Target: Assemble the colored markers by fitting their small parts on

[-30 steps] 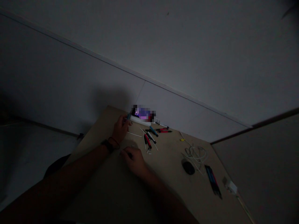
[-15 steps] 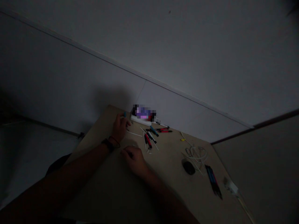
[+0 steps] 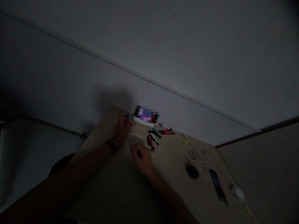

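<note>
My left hand is pinched on a slim blue-tipped stick, which stands nearly upright above the fingers. My right hand rests low on the wooden board, its fingers closed on a small dark object. A loose pile of red, black and blue pens and thin white sticks lies just beyond my right hand. A thin white stick lies beside my left hand.
A white power strip lies at the board's far edge under a pixelated object. Farther right are a black computer mouse, a tangled white cable, a bundle of dark pens and a white plug. Walls border the board.
The blue-tipped stick has turned from leaning to nearly upright in my left hand. My right hand has shifted slightly toward the pens, and the whole view has drifted a little.
</note>
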The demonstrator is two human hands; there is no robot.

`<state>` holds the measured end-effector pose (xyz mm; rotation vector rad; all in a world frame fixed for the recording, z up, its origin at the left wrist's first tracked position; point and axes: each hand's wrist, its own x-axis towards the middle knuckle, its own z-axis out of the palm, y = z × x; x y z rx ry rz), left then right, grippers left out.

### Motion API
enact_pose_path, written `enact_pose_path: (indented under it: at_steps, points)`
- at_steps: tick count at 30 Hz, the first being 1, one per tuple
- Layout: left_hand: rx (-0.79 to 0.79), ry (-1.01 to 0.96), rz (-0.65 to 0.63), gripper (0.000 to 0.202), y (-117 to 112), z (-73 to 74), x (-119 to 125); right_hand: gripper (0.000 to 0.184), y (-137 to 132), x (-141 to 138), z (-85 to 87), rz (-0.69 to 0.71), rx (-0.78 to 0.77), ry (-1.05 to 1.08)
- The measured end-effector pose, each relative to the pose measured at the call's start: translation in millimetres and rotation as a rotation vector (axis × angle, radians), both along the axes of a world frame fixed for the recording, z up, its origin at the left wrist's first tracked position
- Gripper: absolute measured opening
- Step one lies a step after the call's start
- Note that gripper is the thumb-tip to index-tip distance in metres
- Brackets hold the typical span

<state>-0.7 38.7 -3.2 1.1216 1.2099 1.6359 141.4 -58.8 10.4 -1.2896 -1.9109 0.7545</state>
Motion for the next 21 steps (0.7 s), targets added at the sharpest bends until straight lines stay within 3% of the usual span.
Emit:
enact_pose_path:
  at_steps: [6,11,15,18,21]
  points:
    - [-0.010,-0.003,-0.003,0.021,-1.5,1.2,0.0,0.032,19.5,22.8,1.5,-0.220,0.195,-0.194]
    - [0.004,0.009,-0.001,0.018,0.2,-0.4,0.4,0.036,23.1,24.7,-7.4,-0.188,0.284,-0.405]
    - [0.002,0.016,0.000,0.017,0.2,1.1,0.9,0.039,21.0,22.6,-17.6,-0.145,0.258,-0.499]
    - [-0.010,0.016,-0.018,0.016,-0.6,2.3,0.8,0.039,19.5,20.9,-18.4,-0.123,0.220,-0.493]
    - [-0.016,0.011,-0.008,0.017,-0.3,0.9,0.6,0.039,20.2,24.1,-8.8,-0.129,0.251,-0.361]
